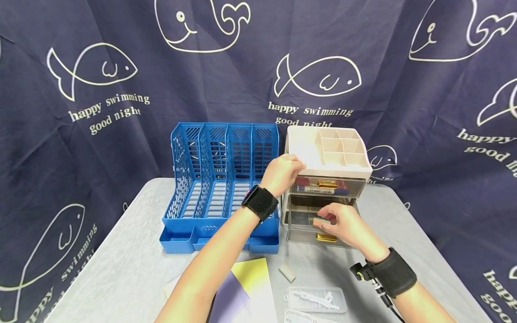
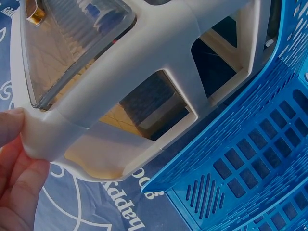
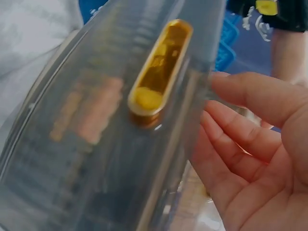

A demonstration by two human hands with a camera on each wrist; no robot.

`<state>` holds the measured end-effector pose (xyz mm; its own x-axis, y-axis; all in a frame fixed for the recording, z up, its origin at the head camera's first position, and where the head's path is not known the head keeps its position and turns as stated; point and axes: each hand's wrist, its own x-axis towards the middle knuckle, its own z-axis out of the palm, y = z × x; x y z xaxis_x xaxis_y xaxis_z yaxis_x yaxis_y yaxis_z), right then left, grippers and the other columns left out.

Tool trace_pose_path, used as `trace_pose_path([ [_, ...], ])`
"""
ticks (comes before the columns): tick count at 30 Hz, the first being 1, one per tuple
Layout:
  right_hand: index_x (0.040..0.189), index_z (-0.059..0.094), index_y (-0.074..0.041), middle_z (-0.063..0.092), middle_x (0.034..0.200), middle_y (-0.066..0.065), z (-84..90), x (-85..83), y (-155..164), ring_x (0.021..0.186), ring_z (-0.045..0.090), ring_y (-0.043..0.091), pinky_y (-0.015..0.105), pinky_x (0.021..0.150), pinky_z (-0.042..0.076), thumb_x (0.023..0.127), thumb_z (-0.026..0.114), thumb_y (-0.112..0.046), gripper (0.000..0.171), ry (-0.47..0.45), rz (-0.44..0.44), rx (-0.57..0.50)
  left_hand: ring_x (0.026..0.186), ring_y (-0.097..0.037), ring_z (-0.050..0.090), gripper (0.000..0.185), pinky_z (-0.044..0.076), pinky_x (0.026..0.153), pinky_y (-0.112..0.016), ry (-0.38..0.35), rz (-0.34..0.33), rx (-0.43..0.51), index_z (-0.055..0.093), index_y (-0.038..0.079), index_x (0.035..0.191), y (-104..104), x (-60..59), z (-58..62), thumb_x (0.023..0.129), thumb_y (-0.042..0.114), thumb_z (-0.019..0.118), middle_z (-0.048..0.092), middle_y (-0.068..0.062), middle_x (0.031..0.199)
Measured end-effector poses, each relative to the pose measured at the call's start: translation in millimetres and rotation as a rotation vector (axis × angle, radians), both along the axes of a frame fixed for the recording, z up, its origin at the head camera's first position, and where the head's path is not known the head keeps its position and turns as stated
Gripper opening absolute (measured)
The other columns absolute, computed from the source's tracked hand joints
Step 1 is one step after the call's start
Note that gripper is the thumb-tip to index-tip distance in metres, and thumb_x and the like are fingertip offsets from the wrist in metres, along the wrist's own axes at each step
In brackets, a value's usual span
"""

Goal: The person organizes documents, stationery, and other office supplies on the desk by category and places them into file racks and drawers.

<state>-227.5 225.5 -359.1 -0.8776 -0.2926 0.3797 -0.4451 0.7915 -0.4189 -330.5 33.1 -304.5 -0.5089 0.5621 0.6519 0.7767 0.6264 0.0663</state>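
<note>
Right hand (image 1: 343, 224) pinches eraser (image 1: 322, 221) over open drawer (image 1: 303, 215) | left hand (image 1: 282, 172) grips organizer (image 1: 343, 168) corner | light, rigid, slick plastic; pull by gold handle (image 1: 326, 237).

1. Your head view looks forward and down across the table (image 1: 121, 269), taking in both organizers from the near edge.
2. Your left wrist view sits very close to the beige drawer unit (image 2: 159, 43), beside the blue file rack (image 2: 250, 163).
3. Your right wrist view presses close on the clear lower drawer (image 3: 96, 144); all three views share that drawer unit.
</note>
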Motion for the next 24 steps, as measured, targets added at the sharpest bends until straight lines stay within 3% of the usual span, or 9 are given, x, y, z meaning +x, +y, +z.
trace_pose_path([
  [9, 0.084, 0.07, -0.003, 0.066, 0.08, 0.005, 9.7, 16.2, -12, 0.069, 0.062, 0.018, 0.029, 0.063, 0.053, 0.071, 0.076, 0.001, 0.015, 0.026, 0.069, 0.001, 0.09, -0.014, 0.064, 0.013, 0.052, 0.08, -0.024, 0.028, -0.004, 0.015, 0.076, 0.014, 0.094, 0, -0.9, -0.3, 0.09, 0.011, 0.064, 0.07, 0.001, 0.089],
  [18, 0.089, 0.069, -0.003, 0.068, 0.087, 0.006, 12.1, 28.1, -23, 0.077, 0.065, 0.02, 0.031, 0.069, 0.056, 0.071, 0.078, 0.0, 0.02, 0.022, 0.117, -0.004, 0.091, -0.015, 0.064, 0.014, 0.052, 0.082, -0.023, 0.015, -0.004, 0.011, 0.076, 0.014, 0.095, 0, 0.2, 1.2, 0.091, 0.01, 0.063, 0.071, 0.0, 0.091],
  [24, 0.09, 0.069, -0.004, 0.067, 0.087, 0.004, 9.5, 35.0, -32, 0.075, 0.063, 0.018, 0.029, 0.067, 0.054, 0.072, 0.078, -0.002, 0.021, 0.029, 0.161, 0.013, 0.091, -0.015, 0.064, 0.014, 0.052, 0.082, -0.023, 0.007, -0.004, 0.013, 0.076, 0.013, 0.094, 0, -0.1, 0.8, 0.091, 0.012, 0.063, 0.07, 0.0, 0.091],
])
